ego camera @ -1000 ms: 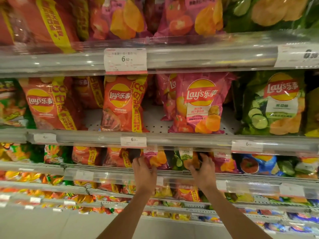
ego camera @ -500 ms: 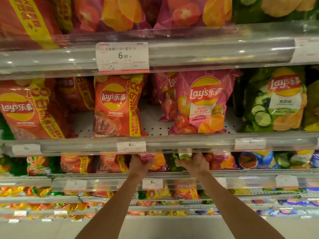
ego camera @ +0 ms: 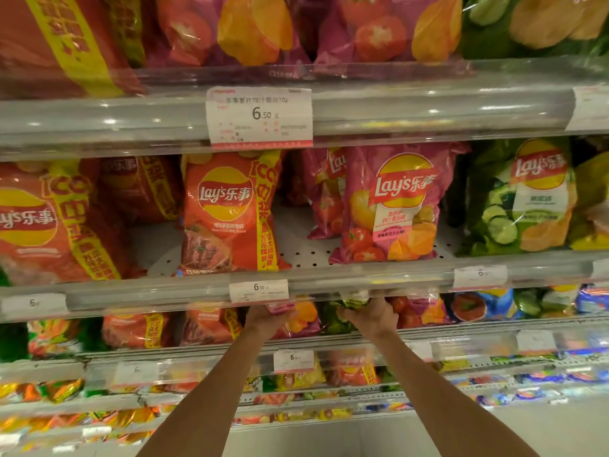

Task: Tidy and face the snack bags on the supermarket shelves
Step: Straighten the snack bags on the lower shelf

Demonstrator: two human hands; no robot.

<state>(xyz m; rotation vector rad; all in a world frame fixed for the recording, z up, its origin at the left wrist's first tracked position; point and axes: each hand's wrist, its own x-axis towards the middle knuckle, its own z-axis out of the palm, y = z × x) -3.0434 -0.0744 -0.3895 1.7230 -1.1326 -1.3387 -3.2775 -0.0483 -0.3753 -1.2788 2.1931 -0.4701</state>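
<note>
Reaching under the middle shelf rail (ego camera: 329, 285), the left hand (ego camera: 268, 319) grips a pink snack bag (ego camera: 298, 319) on the shelf below, while the right hand (ego camera: 372, 313) just beside it curls around a green bag (ego camera: 333, 319), its fingertips hidden behind the rail. Directly above the hands stand an upright orange Lay's bag (ego camera: 227, 212) and a pink Lay's bag (ego camera: 395, 206), with a 6.50 price tag (ego camera: 258, 290) just over the left hand

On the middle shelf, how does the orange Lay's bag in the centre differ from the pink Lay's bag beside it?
The orange bag has a yellow vertical strip; the pink bag has none. The orange bag shows grilled meat, the pink bag tomatoes and chips. Both stand upright, facing forward, with the same logo.
</note>
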